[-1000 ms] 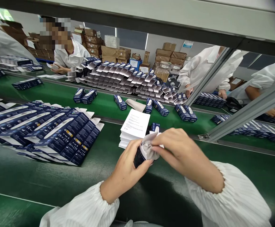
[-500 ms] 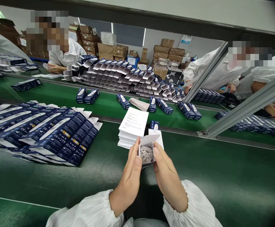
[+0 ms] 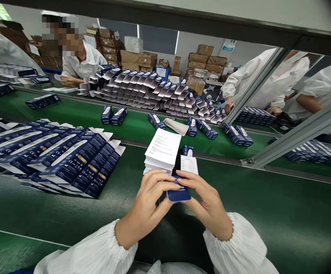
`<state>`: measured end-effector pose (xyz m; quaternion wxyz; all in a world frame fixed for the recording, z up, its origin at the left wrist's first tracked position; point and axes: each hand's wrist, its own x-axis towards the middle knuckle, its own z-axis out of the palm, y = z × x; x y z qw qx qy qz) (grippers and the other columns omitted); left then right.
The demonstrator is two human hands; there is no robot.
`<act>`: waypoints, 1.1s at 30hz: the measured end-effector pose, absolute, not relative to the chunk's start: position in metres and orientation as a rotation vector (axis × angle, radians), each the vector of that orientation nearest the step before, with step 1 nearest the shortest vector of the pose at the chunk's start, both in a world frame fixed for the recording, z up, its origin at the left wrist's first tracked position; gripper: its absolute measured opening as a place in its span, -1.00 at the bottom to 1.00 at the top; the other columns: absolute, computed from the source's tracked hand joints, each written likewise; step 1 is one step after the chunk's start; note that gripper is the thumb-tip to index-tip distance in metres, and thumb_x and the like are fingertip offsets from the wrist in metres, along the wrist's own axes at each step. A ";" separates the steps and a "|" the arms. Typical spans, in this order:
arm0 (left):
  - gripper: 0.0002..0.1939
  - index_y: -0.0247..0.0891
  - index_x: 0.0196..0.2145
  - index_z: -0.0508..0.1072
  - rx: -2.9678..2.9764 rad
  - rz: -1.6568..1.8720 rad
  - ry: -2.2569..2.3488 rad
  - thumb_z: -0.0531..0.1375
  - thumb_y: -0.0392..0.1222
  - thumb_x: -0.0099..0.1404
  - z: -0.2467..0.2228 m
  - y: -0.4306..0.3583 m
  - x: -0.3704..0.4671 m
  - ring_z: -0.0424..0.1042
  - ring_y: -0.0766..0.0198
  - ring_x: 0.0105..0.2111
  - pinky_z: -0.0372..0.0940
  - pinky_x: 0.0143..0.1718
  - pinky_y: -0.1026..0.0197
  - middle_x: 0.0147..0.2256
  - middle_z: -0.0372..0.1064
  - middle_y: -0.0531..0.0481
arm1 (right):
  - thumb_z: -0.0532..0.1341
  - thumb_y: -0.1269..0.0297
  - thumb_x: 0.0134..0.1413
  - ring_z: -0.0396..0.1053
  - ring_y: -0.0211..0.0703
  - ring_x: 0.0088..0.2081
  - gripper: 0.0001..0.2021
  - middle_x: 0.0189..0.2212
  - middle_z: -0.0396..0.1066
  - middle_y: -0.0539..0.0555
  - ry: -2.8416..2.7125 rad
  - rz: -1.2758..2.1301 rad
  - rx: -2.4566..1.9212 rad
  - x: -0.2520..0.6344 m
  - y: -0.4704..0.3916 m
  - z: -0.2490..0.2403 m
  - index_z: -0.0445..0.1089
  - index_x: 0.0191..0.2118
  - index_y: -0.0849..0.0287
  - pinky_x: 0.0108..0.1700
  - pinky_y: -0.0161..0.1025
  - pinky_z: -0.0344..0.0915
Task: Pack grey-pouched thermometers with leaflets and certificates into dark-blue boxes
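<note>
Between my hands stands a small blue box (image 3: pixel 179 194), its blue top flap folded over the opening. My left hand (image 3: pixel 151 205) grips the box from the left, fingers on the flap and thumb at the near edge. On the other side my right hand (image 3: pixel 208 201) holds it the same way, fingertips on top. What lies inside the box is hidden by the flap. Just beyond my hands are a stack of printed white sheets (image 3: pixel 163 148) and a smaller printed leaflet (image 3: pixel 188 164).
Many blue boxes with raised flaps (image 3: pixel 68 160) lie at the left. Past the metal rail, a green belt (image 3: pixel 136 131) carries several blue boxes and a grey pouch (image 3: pixel 176 126). A slanted metal post (image 3: pixel 285 135) stands at the right. People in white work across the belt.
The box's raised flap has come down over the grey bundle. My fingers have moved from the box's sides onto its top. Boxes on the belt have shifted slightly right in view.
</note>
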<state>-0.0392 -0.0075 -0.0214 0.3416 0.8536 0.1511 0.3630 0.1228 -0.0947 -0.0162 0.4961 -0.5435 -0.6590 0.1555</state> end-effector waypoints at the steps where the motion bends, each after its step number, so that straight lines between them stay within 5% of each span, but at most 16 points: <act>1: -0.67 -0.07 -0.05 0.29 2.345 0.945 0.360 0.15 -0.26 0.21 -0.023 -0.005 -0.044 0.08 0.18 0.07 -0.02 0.15 0.01 -0.05 0.21 0.02 | 0.19 0.28 0.05 0.19 -0.04 0.09 -0.63 0.07 0.22 0.13 -1.670 0.357 -1.321 0.126 -0.097 -0.016 0.26 0.03 0.07 0.10 -0.02 0.18; 6: -0.53 -0.06 0.09 0.17 2.434 0.914 0.387 0.09 -0.37 0.24 -0.029 -0.007 -0.051 0.04 0.19 0.12 -0.01 0.17 0.00 0.07 0.14 0.00 | 0.16 0.39 0.09 0.16 -0.08 0.11 -0.55 0.10 0.19 0.11 -1.700 0.177 -1.390 0.124 -0.101 -0.019 0.17 0.12 0.06 0.11 -0.03 0.19; 14: -0.84 -0.10 -0.20 0.30 1.888 0.910 0.564 0.10 -0.29 0.26 -0.020 -0.022 -0.040 0.21 0.29 0.02 0.19 0.04 0.14 -0.06 0.22 0.04 | 0.17 0.39 0.06 0.29 -0.06 0.01 -0.83 0.00 0.31 0.12 -1.506 0.195 -1.418 0.113 -0.102 -0.017 0.30 -0.18 0.10 -0.01 -0.04 0.32; 23: -0.74 -0.13 -0.22 0.34 2.258 1.054 0.349 0.13 -0.45 0.19 -0.027 -0.012 -0.047 0.18 0.20 0.06 0.20 0.03 0.04 -0.02 0.25 0.00 | 0.11 0.54 0.06 0.14 -0.01 0.12 -0.71 0.14 0.11 0.19 -1.869 -0.075 -1.358 0.121 -0.108 -0.015 0.28 -0.09 0.13 0.02 -0.01 0.30; 28: -0.54 -0.06 0.01 0.15 2.037 0.938 0.569 0.18 -0.29 0.18 -0.036 -0.017 -0.039 0.10 0.17 0.11 0.13 0.10 0.02 0.10 0.03 -0.06 | 0.16 0.33 0.08 0.24 0.01 0.02 -0.90 0.03 0.26 0.18 -1.984 -0.099 -1.477 0.125 -0.101 0.006 0.31 -0.24 0.16 -0.04 0.02 0.29; 31: -0.30 0.01 0.17 -0.14 1.902 0.636 0.665 0.17 -0.14 0.19 -0.042 -0.021 -0.032 0.14 0.16 0.09 0.15 0.08 -0.01 0.09 0.07 -0.08 | 0.20 0.16 0.04 0.32 -0.02 -0.18 -0.74 -0.14 0.37 0.20 -2.121 -0.118 -1.581 0.124 -0.095 0.027 0.33 -0.18 0.19 -0.20 -0.04 0.33; 33: -0.30 0.06 0.17 -0.17 1.924 0.566 0.671 0.16 -0.09 0.20 -0.046 -0.024 -0.032 0.12 0.14 0.10 0.12 0.10 -0.04 0.10 0.07 -0.05 | 0.20 0.10 0.02 0.33 -0.08 -0.26 -0.63 -0.27 0.40 0.15 -2.223 -0.026 -1.563 0.133 -0.094 0.039 0.31 -0.08 0.16 -0.24 -0.12 0.33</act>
